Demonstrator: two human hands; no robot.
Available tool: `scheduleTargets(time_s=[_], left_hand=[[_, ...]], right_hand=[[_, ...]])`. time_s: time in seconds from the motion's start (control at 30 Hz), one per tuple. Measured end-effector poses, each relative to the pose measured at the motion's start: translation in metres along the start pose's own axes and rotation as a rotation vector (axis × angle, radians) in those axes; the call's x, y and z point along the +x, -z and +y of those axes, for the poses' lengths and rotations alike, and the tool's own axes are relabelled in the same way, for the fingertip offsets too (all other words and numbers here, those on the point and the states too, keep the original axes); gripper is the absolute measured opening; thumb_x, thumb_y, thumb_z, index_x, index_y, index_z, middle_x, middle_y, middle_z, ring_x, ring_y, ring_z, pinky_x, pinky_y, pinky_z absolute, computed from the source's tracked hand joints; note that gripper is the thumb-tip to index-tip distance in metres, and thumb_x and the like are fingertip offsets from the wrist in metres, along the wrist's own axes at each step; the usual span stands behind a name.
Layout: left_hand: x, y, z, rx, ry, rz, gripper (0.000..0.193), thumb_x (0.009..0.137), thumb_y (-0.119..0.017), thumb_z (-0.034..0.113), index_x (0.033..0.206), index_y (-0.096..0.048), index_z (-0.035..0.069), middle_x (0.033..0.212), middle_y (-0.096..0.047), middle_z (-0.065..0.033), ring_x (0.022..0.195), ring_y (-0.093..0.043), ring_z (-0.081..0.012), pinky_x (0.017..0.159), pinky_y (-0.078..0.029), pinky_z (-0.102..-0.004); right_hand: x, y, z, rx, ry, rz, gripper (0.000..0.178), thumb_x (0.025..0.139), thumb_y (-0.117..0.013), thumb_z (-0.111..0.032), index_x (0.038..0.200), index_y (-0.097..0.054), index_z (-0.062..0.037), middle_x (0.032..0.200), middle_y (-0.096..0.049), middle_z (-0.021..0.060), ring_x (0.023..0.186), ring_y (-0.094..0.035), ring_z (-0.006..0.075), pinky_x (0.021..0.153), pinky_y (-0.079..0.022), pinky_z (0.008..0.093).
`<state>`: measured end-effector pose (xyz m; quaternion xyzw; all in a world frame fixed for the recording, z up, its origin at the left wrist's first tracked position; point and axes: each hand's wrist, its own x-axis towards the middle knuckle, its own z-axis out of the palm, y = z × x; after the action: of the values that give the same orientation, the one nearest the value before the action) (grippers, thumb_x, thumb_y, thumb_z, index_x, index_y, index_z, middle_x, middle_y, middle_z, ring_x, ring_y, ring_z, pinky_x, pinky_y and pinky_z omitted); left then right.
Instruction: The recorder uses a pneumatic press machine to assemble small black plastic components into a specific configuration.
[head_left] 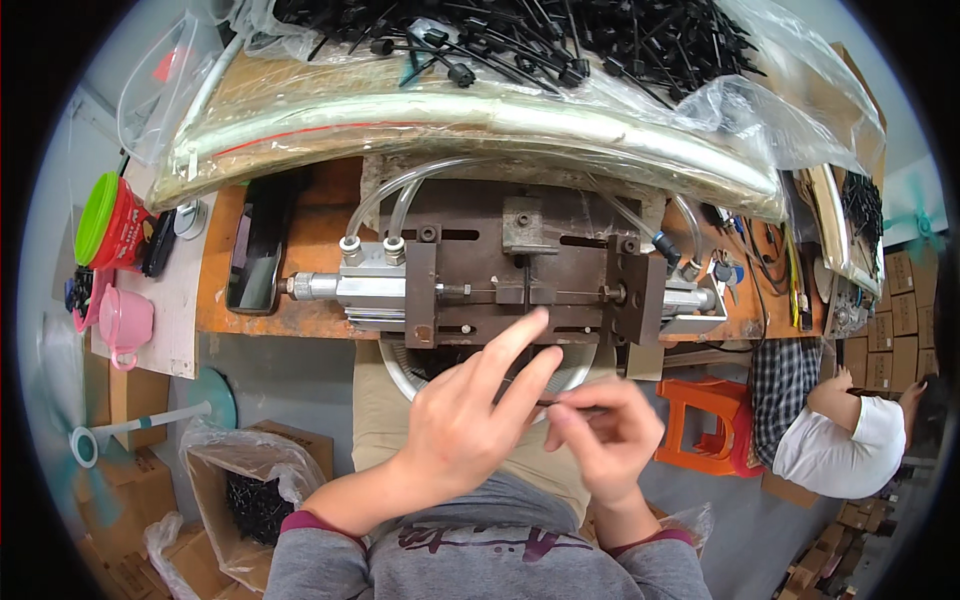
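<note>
The right hand [605, 435] pinched a thin, dark, rod-like part [580, 406] on the wearer's side of the brown metal fixture [578, 264], long axis roughly along its front edge; the left hand [465, 415], fingers spread, was nearer the fixture, any grip hidden.

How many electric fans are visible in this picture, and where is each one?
2. One fan is at the lower left; the other fan is near the far right edge. More may be hidden.
</note>
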<state>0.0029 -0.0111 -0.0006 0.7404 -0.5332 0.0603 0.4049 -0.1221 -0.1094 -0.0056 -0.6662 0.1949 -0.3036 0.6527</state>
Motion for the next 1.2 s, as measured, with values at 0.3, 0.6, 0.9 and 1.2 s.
scheduleTargets(time_s=[0.3, 0.6, 0.9, 1.2], left_hand=[[-0.020, 0.012, 0.015, -0.394, 0.259, -0.231, 0.020, 0.079, -0.072, 0.004, 0.098, -0.065, -0.002, 0.071, -0.065, -0.0071, 0.051, -0.059, -0.0161, 0.047, -0.047, -0.0272], [-0.039, 0.043, 0.023, -0.849, 0.214, -0.418, 0.011, 0.086, -0.066, 0.010, 0.093, -0.066, 0.002, 0.073, -0.066, -0.0077, 0.057, -0.064, -0.0168, 0.051, -0.049, -0.0276], [0.080, 0.209, -0.079, 0.190, -0.010, 0.972, 0.018, 0.092, -0.061, 0.011, 0.101, -0.066, -0.004, 0.081, -0.068, -0.0066, 0.073, -0.064, -0.0166, 0.068, -0.048, -0.0258], [0.025, 0.198, -0.147, 0.828, 0.253, 0.683, 0.019, 0.081, -0.067, 0.017, 0.093, -0.065, 0.003, 0.085, -0.066, -0.0130, 0.081, -0.062, -0.0311, 0.075, -0.047, -0.0416]], right_hand=[[0.013, 0.017, -0.004, 0.430, -0.289, 0.025, 0.008, 0.092, -0.059, -0.003, 0.093, -0.060, 0.0048, 0.073, -0.063, 0.0083, 0.050, -0.055, 0.0093, 0.045, -0.041, 0.0194], [0.052, 0.087, -0.025, 0.895, 0.207, 0.530, 0.016, 0.101, -0.044, -0.013, 0.090, -0.051, -0.0040, 0.074, -0.050, 0.0026, 0.061, -0.042, 0.0067, 0.049, -0.033, 0.0199], [0.034, 0.043, -0.022, 0.162, 0.285, 0.583, 0.015, 0.099, -0.050, -0.013, 0.096, -0.057, 0.0000, 0.076, -0.054, 0.0049, 0.050, -0.039, 0.0021, 0.042, -0.026, 0.0147], [-0.004, 0.038, -0.007, 0.008, 0.026, 0.290, 0.021, 0.098, -0.054, -0.020, 0.095, -0.063, -0.0020, 0.071, -0.063, 0.0049, 0.048, -0.043, 0.0042, 0.044, -0.033, 0.0166]])
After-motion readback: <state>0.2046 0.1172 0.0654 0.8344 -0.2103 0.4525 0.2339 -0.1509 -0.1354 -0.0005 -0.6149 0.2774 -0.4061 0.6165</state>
